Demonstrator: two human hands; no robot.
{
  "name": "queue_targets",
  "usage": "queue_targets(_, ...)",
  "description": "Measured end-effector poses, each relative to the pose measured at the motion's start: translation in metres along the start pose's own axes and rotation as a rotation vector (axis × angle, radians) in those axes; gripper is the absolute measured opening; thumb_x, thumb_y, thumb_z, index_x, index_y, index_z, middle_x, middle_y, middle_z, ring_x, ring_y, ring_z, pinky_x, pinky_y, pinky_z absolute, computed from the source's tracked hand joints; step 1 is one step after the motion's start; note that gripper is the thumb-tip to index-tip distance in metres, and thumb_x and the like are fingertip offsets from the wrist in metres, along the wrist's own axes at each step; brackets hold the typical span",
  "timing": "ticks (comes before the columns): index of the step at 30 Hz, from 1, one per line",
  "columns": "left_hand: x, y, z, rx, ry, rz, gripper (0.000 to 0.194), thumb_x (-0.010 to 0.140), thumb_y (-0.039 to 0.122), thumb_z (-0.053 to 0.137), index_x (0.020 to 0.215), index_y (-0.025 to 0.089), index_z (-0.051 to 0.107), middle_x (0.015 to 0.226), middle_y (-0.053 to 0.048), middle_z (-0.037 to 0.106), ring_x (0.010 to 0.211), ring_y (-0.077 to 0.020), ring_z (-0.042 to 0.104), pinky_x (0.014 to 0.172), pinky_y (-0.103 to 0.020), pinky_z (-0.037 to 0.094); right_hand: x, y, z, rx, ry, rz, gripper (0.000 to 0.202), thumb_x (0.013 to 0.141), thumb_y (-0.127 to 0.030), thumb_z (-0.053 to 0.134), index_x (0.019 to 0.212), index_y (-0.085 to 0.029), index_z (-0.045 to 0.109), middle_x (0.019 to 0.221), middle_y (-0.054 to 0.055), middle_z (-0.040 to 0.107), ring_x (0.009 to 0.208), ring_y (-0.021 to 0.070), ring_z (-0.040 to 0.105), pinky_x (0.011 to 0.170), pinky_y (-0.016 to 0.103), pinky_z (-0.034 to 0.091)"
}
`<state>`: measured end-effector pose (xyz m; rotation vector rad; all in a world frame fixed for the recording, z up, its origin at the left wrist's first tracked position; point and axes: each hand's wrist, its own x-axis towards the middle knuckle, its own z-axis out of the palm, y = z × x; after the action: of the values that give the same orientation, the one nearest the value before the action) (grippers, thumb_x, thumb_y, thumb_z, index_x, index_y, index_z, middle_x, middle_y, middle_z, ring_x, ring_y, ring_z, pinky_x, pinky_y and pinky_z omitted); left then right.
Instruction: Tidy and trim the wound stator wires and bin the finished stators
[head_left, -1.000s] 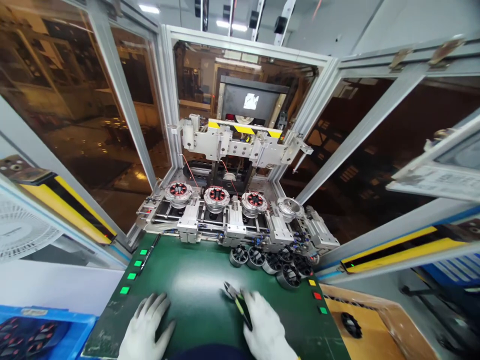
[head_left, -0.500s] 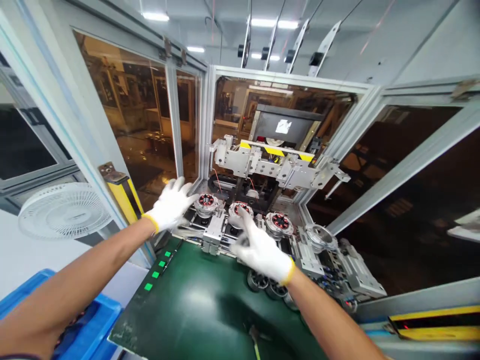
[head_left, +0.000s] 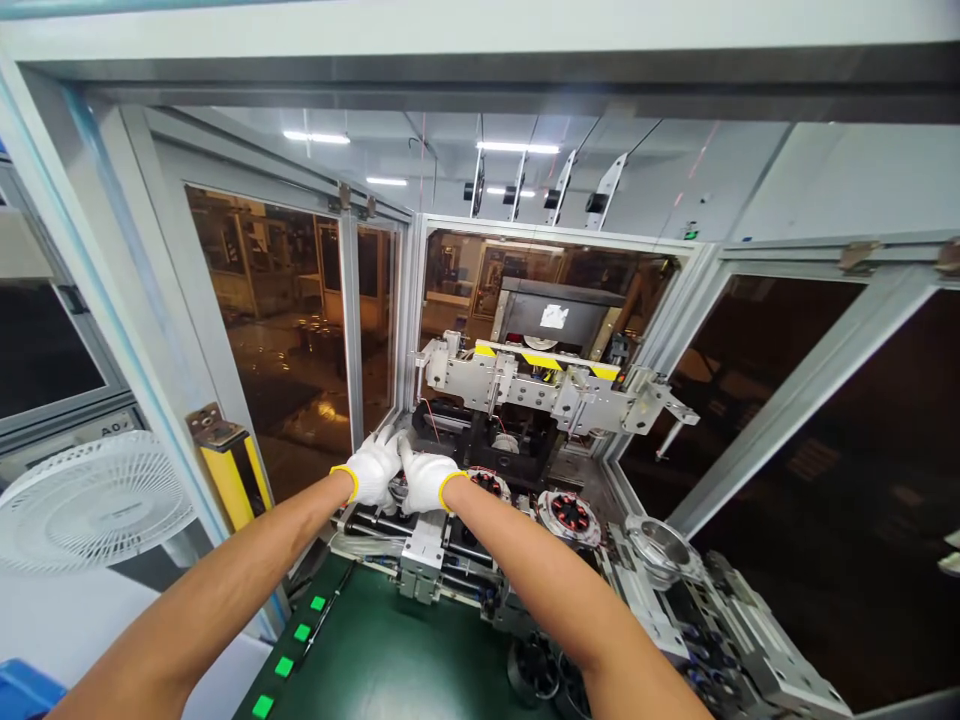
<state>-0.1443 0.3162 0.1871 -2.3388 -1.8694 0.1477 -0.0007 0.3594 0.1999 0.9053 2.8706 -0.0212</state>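
Apart before, the left white-gloved hand (head_left: 375,468) and right white-gloved hand (head_left: 426,482) are now meeting over the leftmost round metal fixture (head_left: 398,487), fingers partly bending, any grip hidden.

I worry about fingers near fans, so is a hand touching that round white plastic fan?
No, the white-gloved left hand and white-gloved right hand are together at the silvery metal machine, apart from the fan.

Shiny mtl ring holder (head_left: 661,573), smooth semi-gloss tabletop (head_left: 412,655), plastic fan (head_left: 101,505)
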Motion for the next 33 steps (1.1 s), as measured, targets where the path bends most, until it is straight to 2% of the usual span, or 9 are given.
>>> queue_targets(3, 0.001, 0.001, -0.006, 0.049, 0.063, 0.007, 0.122, 0.043, 0.053, 0.079, 0.141, -0.001, 0.03, 0.146, -0.032, 0.03, 0.137, -0.0459, 0.022, 0.112, -0.055, 0.018, -0.005, -0.002, -0.007, -0.117, 0.079, -0.027, 0.114, 0.064, -0.05, 0.072, 0.149, -0.004, 0.011, 0.106, 0.024, 0.065, 0.09, 0.0361, 0.066, 0.072, 0.042, 0.054)
queue_targets(7, -0.009, -0.002, -0.054, 0.059, 0.293, 0.005, 0.1, 0.053, 0.041, 0.076, 0.136, 0.0, 0.038, 0.143, -0.029, 0.034, 0.135, -0.0435, 0.026, 0.112, -0.054, 0.02, -0.028, -0.008, -0.049, -0.111, 0.247, -0.019, 0.106, 0.069, -0.049, 0.069, 0.149, -0.008, 0.013, 0.108, 0.023, 0.064, 0.088, 0.0361, 0.066, 0.071, 0.042, 0.053)
queue_targets(12, -0.079, 0.017, -0.1, -0.158, 0.382, -0.031, 0.038, 0.076, 0.037, 0.062, 0.111, 0.022, 0.061, 0.147, -0.008, 0.034, 0.123, -0.0297, 0.047, 0.097, -0.041, 0.045, -0.108, -0.014, -0.105, 0.271, 0.504, -0.139, 0.093, 0.079, -0.047, 0.064, 0.152, -0.024, 0.01, 0.111, 0.009, 0.065, 0.081, 0.0232, 0.066, 0.075, 0.034, 0.052)
queue_targets(15, -0.135, 0.046, -0.067, -0.371, 0.197, -0.234, 0.024, 0.078, 0.044, 0.059, 0.097, 0.028, 0.063, 0.146, 0.002, 0.037, 0.108, -0.0235, 0.058, 0.077, -0.035, 0.052, -0.151, 0.004, -0.106, 0.545, 0.657, -0.12, 0.081, 0.087, -0.04, 0.058, 0.151, -0.03, 0.009, 0.126, 0.004, 0.058, 0.07, 0.0133, 0.062, 0.071, 0.029, 0.053)
queue_targets(18, -0.177, 0.077, 0.002, -0.483, 0.013, -0.229, 0.017, 0.077, 0.038, 0.061, 0.086, 0.025, 0.063, 0.142, -0.001, 0.043, 0.112, -0.0229, 0.056, 0.09, -0.034, 0.049, -0.166, 0.035, -0.082, 0.457, 0.538, 0.061, 0.073, 0.084, -0.036, 0.061, 0.148, -0.028, 0.028, 0.121, 0.004, 0.061, 0.078, 0.0167, 0.063, 0.074, 0.031, 0.052)
queue_targets(22, -0.199, 0.103, 0.089, -0.501, -0.163, -0.351, 0.019, 0.078, 0.029, 0.057, 0.095, 0.024, 0.064, 0.139, -0.006, 0.046, 0.111, -0.0246, 0.058, 0.091, -0.037, 0.049, -0.166, 0.07, -0.044, 0.212, 0.335, 0.285, 0.066, 0.083, -0.04, 0.061, 0.143, -0.028, 0.038, 0.123, 0.004, 0.061, 0.104, 0.0282, 0.06, 0.083, 0.038, 0.05)
queue_targets(25, -0.204, 0.103, 0.114, -0.494, -0.188, -0.397, 0.021, 0.079, 0.027, 0.055, 0.097, 0.022, 0.064, 0.141, -0.008, 0.045, 0.11, -0.0244, 0.059, 0.09, -0.037, 0.049, -0.17, 0.081, -0.033, 0.228, 0.292, 0.349, 0.067, 0.085, -0.044, 0.058, 0.145, -0.031, 0.033, 0.124, 0.002, 0.061, 0.105, 0.0274, 0.061, 0.081, 0.036, 0.05)
queue_targets(28, -0.2, 0.09, 0.088, -0.469, -0.107, -0.314, 0.022, 0.074, 0.029, 0.062, 0.095, 0.022, 0.064, 0.137, -0.009, 0.049, 0.117, -0.0264, 0.054, 0.098, -0.038, 0.045, -0.175, 0.085, -0.031, 0.23, 0.254, 0.351, 0.072, 0.083, -0.044, 0.06, 0.147, -0.032, 0.03, 0.123, 0.002, 0.061, 0.107, 0.0271, 0.06, 0.081, 0.035, 0.05)
queue_targets(33, -0.118, 0.084, -0.025, -0.291, 0.278, 0.032, 0.048, 0.074, 0.046, 0.065, 0.115, 0.022, 0.06, 0.134, -0.01, 0.05, 0.125, -0.0294, 0.044, 0.108, -0.045, 0.036, -0.153, 0.082, -0.03, 0.238, 0.115, 0.339, 0.094, 0.075, -0.043, 0.068, 0.152, -0.025, 0.017, 0.119, 0.008, 0.063, 0.1, 0.0265, 0.063, 0.08, 0.031, 0.049)
